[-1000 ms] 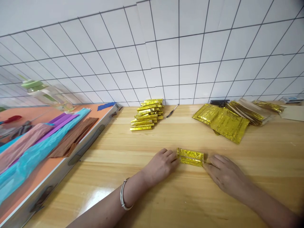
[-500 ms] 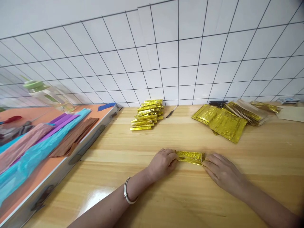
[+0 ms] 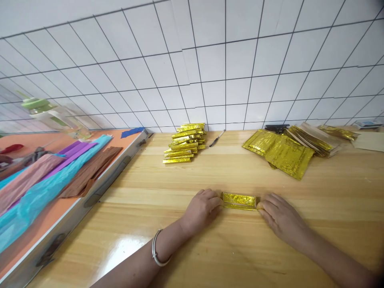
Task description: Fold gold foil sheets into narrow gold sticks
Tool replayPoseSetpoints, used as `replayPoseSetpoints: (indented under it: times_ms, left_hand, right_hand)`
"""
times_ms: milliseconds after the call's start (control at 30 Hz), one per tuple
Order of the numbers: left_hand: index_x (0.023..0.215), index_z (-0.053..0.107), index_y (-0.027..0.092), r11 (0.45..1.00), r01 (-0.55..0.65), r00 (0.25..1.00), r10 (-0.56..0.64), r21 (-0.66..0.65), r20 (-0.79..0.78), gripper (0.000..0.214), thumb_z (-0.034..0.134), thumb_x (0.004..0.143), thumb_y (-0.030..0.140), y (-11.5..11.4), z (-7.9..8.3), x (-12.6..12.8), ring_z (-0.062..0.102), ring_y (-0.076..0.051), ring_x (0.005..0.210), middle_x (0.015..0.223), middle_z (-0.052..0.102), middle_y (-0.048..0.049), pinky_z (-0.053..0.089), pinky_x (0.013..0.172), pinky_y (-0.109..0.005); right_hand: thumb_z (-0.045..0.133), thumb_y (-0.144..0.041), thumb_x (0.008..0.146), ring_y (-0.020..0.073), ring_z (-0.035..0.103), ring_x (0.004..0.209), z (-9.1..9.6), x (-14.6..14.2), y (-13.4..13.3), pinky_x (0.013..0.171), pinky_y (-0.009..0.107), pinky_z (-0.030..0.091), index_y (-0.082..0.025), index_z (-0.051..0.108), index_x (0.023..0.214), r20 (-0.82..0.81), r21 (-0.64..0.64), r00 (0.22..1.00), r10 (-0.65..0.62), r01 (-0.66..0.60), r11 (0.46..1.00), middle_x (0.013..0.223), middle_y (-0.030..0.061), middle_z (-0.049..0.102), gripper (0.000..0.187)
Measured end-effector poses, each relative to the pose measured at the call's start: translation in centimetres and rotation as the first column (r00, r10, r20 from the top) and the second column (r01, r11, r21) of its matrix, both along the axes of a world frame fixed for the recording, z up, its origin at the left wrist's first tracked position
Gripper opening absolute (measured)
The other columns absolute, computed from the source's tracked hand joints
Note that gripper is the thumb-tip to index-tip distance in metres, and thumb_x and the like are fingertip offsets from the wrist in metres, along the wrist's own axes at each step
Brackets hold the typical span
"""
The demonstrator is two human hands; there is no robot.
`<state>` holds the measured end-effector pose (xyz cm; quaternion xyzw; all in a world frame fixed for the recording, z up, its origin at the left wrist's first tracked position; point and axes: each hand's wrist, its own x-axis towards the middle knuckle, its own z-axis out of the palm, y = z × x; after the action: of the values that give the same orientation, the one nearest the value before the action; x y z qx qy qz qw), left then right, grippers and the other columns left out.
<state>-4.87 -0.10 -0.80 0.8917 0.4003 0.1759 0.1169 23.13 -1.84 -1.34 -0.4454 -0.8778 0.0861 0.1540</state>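
Observation:
A narrow folded strip of gold foil paper [image 3: 239,201] lies low over the wooden table between my hands. My left hand [image 3: 204,208] is closed on its left end, fingers curled inward. At the right end, my right hand [image 3: 277,214] pinches the foil paper between thumb and fingers. The fingertips of both hands are partly hidden at the strip's ends. Farther back, a pile of folded gold foil strips [image 3: 186,143] rests near the wall. To the right of it lie flat gold foil paper sheets [image 3: 288,154], overlapping one another.
A black pen [image 3: 217,139] lies by the wall. On the left, an orange-topped board [image 3: 117,140] carries turquoise crepe paper [image 3: 57,180], brown crepe paper [image 3: 93,172] and purple paper [image 3: 72,154]. A green-lidded bottle [image 3: 54,116] stands behind. The table [image 3: 240,256] extends around my hands.
The foil strip's front edge has been folded up, so it looks narrower and more even. Both hands stay at its ends; the view has shifted slightly.

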Motion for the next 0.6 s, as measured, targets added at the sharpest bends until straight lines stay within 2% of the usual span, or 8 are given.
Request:
replayPoseSetpoints:
  times_ms: [67,167,367,600]
  left_hand:
    - [0.082,0.059,0.019,0.996,-0.038,0.995,0.045,-0.081,0.085,0.014,0.047,0.087,0.019,0.0,0.0,0.1,0.052,-0.015,0.083,0.085,0.059,-0.0038,0.039,0.073,-0.027]
    - [0.079,0.058,0.018,0.986,-0.094,0.987,0.110,-0.135,0.118,0.013,0.048,0.087,0.021,-0.2,0.1,0.5,0.052,-0.015,0.082,0.083,0.059,-0.0032,0.039,0.073,-0.027]
    - [0.076,0.053,0.017,0.961,-0.263,0.964,0.264,-0.085,0.013,0.013,0.045,0.086,0.021,-0.7,0.5,1.6,0.050,-0.016,0.079,0.080,0.056,-0.0038,0.037,0.070,-0.028]
    - [0.070,0.050,0.018,0.943,-0.330,0.944,0.328,-0.042,-0.046,0.010,0.049,0.081,0.019,-0.8,0.3,2.3,0.049,-0.017,0.075,0.075,0.053,-0.0023,0.035,0.066,-0.028]
  right_hand:
    - [0.042,-0.018,0.087,0.0183,0.048,0.077,0.3,-0.1,-0.1,0.071,0.033,0.040,-0.020,0.053,0.080,-0.051,-0.056,0.998,-0.035,0.032,0.998,0.078,0.0039,0.054,0.014]
    - [0.043,-0.017,0.085,0.0176,0.048,0.073,0.6,-0.4,-0.1,0.067,0.031,0.039,-0.020,0.052,0.075,-0.079,-0.112,0.994,-0.078,0.069,0.991,0.074,0.0027,0.053,0.013]
    - [0.045,-0.016,0.080,0.0167,0.047,0.068,0.7,-0.8,0.4,0.063,0.029,0.037,-0.020,0.048,0.067,-0.030,-0.111,0.989,-0.142,0.137,0.984,0.068,0.0017,0.052,0.014]
    - [0.047,-0.016,0.077,0.0161,0.048,0.065,0.8,-1.2,0.7,0.061,0.028,0.035,-0.020,0.046,0.064,0.036,-0.059,0.985,-0.171,0.172,0.983,0.065,0.0010,0.052,0.013]
